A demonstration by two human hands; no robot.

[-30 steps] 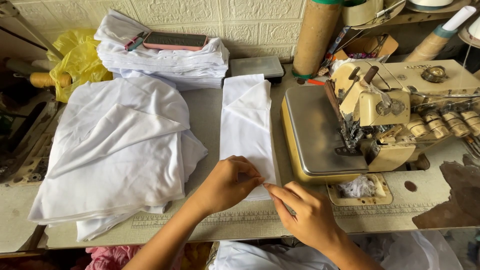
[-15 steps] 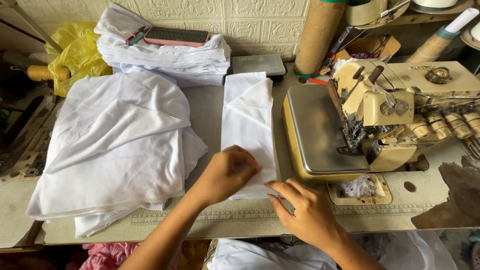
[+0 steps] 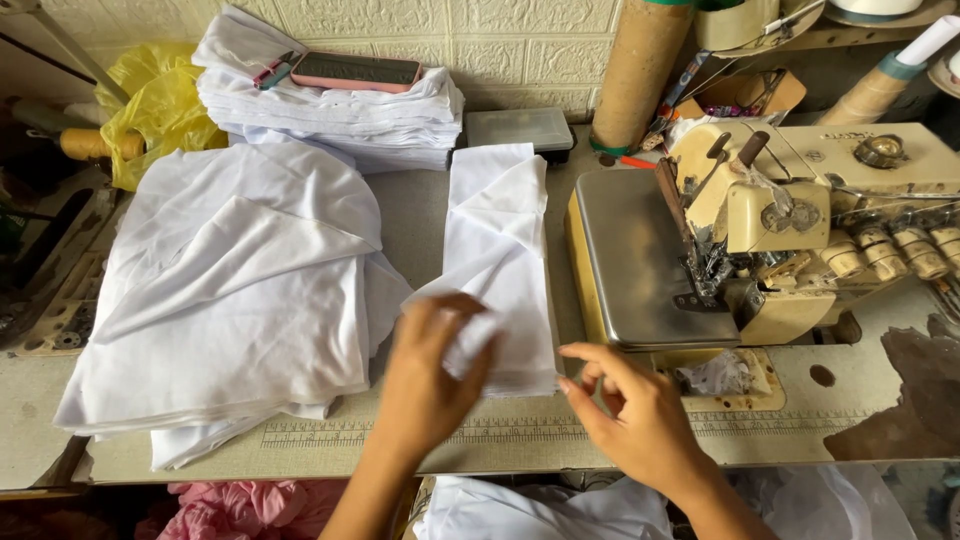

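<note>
Head view: left hand (image 3: 430,385) grips the white cloth strip (image 3: 497,250); right hand (image 3: 635,420) seemingly pinches its edge.

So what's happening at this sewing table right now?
A person is working at a sewing machine table. Their left hand grips the near end of a narrow stack of white fabric pieces, lifting the top layer, while the right hand pinches at the stack's near right corner. A large pile of white cloth lies to the left, with a folded stack behind it.
</note>
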